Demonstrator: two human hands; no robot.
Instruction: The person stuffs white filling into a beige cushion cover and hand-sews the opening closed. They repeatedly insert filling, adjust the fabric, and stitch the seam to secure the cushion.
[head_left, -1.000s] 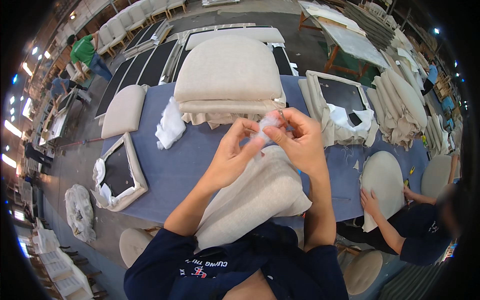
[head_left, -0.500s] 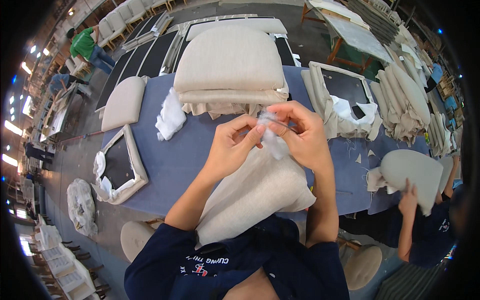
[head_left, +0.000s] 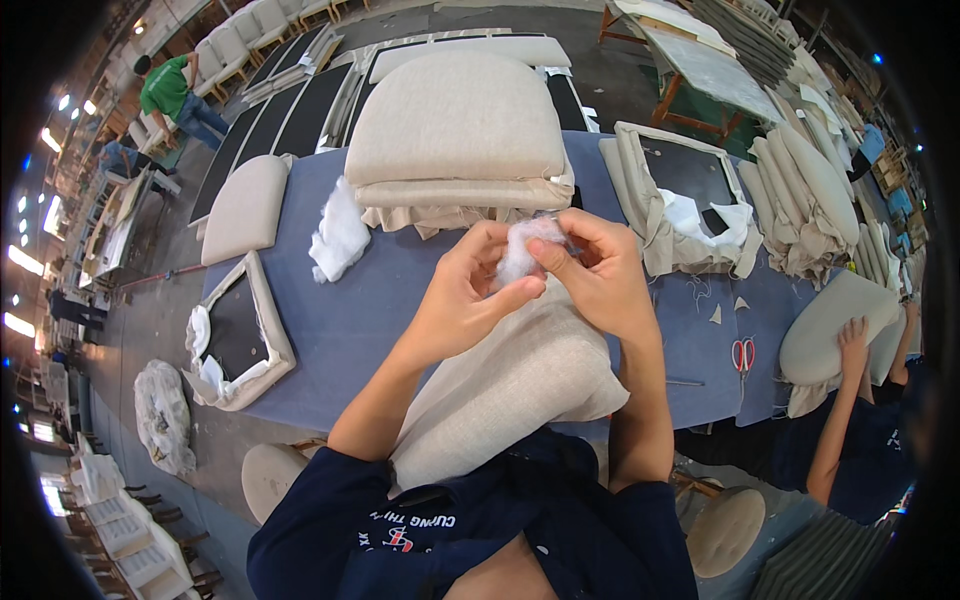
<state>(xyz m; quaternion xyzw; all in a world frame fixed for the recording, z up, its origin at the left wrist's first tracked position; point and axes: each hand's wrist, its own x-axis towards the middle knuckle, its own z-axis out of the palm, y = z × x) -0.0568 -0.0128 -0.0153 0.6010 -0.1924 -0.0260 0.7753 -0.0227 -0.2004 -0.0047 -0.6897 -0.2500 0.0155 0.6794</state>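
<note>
The left hand [head_left: 460, 297] and right hand [head_left: 607, 278] come together, fingers closed on white wadding [head_left: 517, 254], over the beige cloth's [head_left: 525, 390] far end. Shaping it seems the step; the next move calls for light pinching.

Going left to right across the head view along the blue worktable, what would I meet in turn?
Black-backed pad → clump of white wadding → left hand → tuft of white fibre → right hand → red-handled scissors → a co-worker's hand.
</note>
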